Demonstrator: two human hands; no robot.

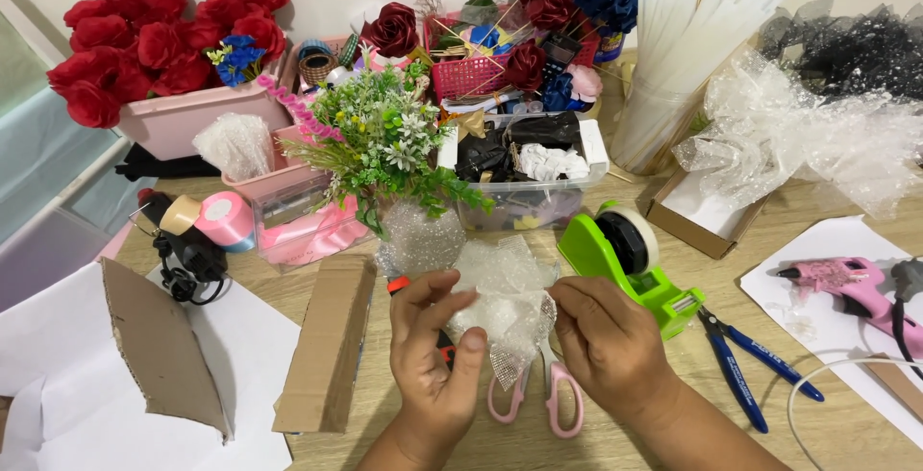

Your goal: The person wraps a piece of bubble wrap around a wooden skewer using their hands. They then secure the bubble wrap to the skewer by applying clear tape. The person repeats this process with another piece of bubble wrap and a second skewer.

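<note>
Both my hands hold a bunched piece of white glittery mesh fabric [505,298] above the wooden table [615,442]. My left hand [435,356] grips its lower left side, thumb pressed on the front. My right hand [608,341] pinches its right edge. A small bouquet of green leaves and white flowers [385,144] rises just behind the mesh, its base wrapped in the same sparkly material [418,238]. Pink-handled scissors [553,399] lie on the table under my hands.
A green tape dispenser [630,260] sits right of my hands, blue pliers [745,365] beyond it, and a pink glue gun [851,284] on white paper. Cardboard pieces [327,346] lie to the left. Red roses [159,38], storage boxes and clear glue sticks [687,38] crowd the back.
</note>
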